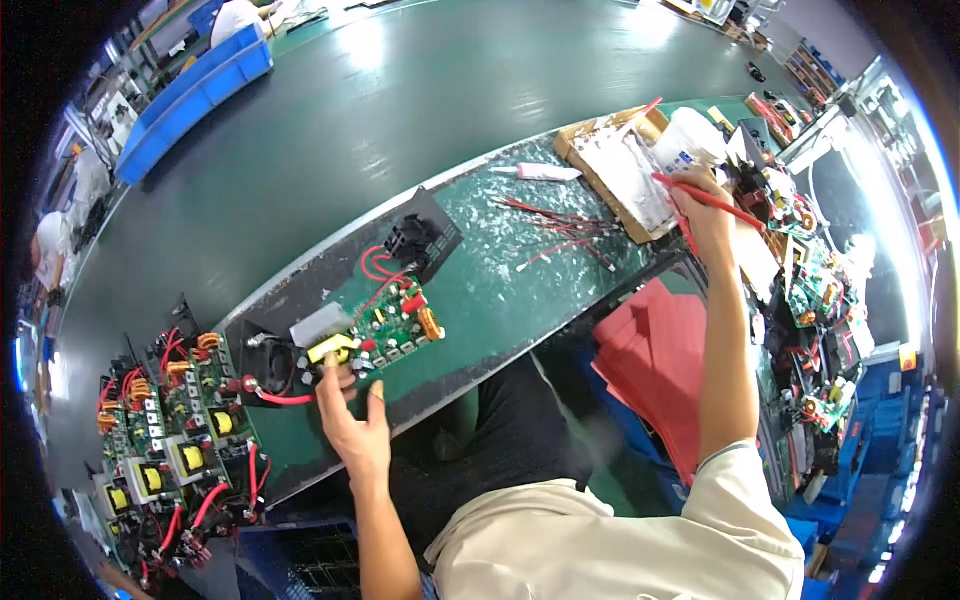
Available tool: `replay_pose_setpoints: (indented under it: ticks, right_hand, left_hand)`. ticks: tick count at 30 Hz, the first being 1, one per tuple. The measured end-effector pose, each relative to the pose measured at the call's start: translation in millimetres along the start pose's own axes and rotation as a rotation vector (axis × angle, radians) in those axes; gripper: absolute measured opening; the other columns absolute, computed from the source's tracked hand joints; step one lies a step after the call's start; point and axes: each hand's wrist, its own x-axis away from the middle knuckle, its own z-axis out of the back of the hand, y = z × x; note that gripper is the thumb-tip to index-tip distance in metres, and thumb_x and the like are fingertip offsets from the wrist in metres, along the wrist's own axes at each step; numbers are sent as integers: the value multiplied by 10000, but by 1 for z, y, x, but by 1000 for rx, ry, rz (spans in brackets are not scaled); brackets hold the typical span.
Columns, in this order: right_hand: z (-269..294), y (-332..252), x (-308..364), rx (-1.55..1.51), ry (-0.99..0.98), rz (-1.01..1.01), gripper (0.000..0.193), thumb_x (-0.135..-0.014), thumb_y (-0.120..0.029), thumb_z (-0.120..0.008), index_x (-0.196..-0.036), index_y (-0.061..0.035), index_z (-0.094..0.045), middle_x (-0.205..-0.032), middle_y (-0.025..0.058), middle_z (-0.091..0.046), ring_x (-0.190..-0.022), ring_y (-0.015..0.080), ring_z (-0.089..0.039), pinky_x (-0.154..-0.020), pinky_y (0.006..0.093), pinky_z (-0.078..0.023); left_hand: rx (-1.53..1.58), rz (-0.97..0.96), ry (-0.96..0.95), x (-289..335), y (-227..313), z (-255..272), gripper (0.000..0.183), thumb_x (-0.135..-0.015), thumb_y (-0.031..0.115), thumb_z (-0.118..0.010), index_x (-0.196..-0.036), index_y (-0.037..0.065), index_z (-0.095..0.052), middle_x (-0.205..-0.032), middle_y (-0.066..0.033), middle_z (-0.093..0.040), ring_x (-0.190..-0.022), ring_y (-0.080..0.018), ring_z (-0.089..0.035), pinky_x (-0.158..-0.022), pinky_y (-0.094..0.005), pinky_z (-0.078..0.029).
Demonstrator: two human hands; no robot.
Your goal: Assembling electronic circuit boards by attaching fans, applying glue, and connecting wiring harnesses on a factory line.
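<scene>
My left hand (358, 425) is at the near edge of a green circuit board (405, 325), fingers apart, fingertips against its yellow-wrapped transformer (331, 348). Red wires join the board to a black panel (432, 235) behind it, and another black end piece (268, 360) sits at its left. Closed round a slim red stick-like tool (735, 208), my right hand (708, 212) is over the right side of a cardboard tray (590, 160) smeared with white paste. The tool's working end cannot be made out.
Finished-looking boards (180, 430) crowd the left end. Red-black wires (560, 225) and a white tube (548, 173) lie on the paste-spotted bench. A white tub (690, 140) stands behind the tray; red sheets (655, 350) are below it. More boards (815, 290) are piled right. A blue bin (195, 100) stands far left.
</scene>
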Motion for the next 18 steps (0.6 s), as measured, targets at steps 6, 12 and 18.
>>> replay_pose_setpoints:
  ticks: [6,12,18]
  right_hand:
    - [-27,20,-13,-439,184,-147,213,-881,-118,-715,-1011,47,-681,-852,78,-693,-727,115,-643,-636,219,-499]
    - [-43,36,-17,-428,195,-137,234,-896,-91,-713,-1025,98,-662,-911,118,-697,-755,137,-671,-697,213,-552]
    - [-14,69,-35,502,242,229,325,-853,-331,-720,-973,-29,-716,-760,88,-676,-646,123,-612,-590,306,-489]
  left_hand:
    - [37,-6,6,6,-10,6,663,-823,-18,-720,-1433,44,-467,-1160,-122,-610,-1040,-233,-610,-856,-352,-499]
    - [30,0,11,9,-12,7,644,-833,3,-718,-1428,43,-473,-1148,-123,-619,-1035,-234,-613,-844,-351,-497]
    - [-135,-94,91,7,-12,-1,594,-828,37,-741,-1381,47,-525,-1059,-105,-670,-972,-236,-627,-861,-363,-493]
